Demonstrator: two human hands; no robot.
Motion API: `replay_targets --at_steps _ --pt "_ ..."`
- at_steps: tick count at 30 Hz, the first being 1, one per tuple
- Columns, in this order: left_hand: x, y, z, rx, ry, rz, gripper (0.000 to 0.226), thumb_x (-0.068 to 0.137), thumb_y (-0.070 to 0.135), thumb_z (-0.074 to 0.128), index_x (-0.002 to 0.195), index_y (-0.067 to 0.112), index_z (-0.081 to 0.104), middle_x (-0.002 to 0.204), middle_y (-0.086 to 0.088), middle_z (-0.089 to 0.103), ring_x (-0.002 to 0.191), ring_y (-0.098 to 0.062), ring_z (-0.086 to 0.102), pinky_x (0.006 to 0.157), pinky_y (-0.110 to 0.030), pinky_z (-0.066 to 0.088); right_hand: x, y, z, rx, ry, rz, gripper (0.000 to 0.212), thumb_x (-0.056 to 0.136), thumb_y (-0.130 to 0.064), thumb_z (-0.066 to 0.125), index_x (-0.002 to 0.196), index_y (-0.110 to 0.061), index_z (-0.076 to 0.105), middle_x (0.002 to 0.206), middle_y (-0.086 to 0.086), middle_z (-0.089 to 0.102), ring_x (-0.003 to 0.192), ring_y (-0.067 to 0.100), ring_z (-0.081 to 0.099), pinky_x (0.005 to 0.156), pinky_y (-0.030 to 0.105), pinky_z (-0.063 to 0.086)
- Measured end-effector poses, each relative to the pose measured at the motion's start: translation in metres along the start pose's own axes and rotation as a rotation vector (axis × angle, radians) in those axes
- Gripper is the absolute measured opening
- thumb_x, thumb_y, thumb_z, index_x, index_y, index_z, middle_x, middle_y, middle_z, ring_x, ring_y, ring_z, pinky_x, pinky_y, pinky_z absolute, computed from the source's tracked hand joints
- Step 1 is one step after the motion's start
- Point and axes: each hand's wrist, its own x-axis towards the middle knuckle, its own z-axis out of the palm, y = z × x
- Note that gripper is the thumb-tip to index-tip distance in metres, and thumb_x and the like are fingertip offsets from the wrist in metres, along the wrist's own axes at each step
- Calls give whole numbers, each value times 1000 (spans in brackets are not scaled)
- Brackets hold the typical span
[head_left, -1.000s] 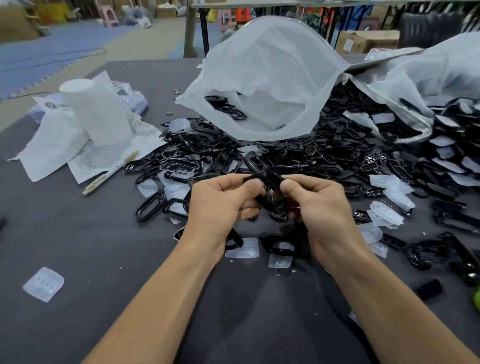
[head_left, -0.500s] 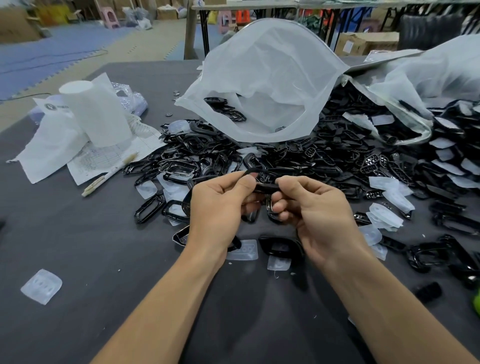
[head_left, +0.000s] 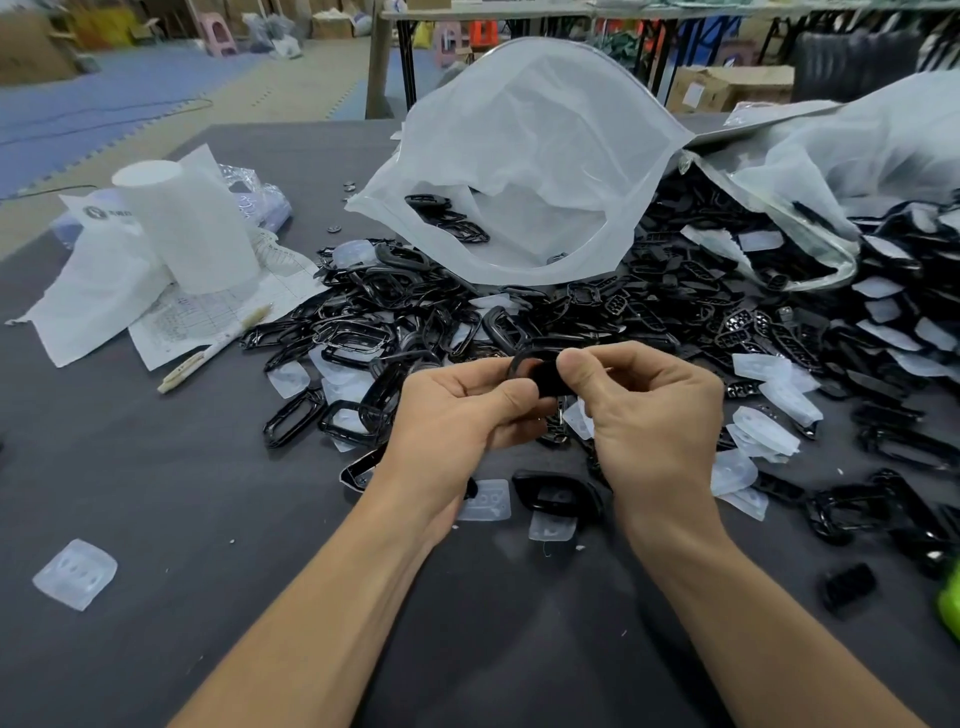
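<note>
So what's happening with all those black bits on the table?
A person is working on one small black plastic piece, pinching it with the left hand and the right hand just above the dark table. Behind the hands lies a big heap of similar black frames mixed with clear pads. An open white bag at the back has a few black pieces inside.

1 blk frame (head_left: 535, 370) held, 1 pen (head_left: 217, 354), 1 roll (head_left: 187, 228), 2 white bags (head_left: 519, 145), frame pile (head_left: 675, 312) uncountable
</note>
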Motion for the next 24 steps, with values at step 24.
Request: replay_targets --at_steps 24 --pt "1 -8 3 78 103 148 27 88 -10 71 103 11 80 83 -10 79 64 -13 69 58 -19 52 2 12 7 -80 -140 78 27 94 -31 76 70 -23 65 56 -7 63 52 6 51 54 30 44"
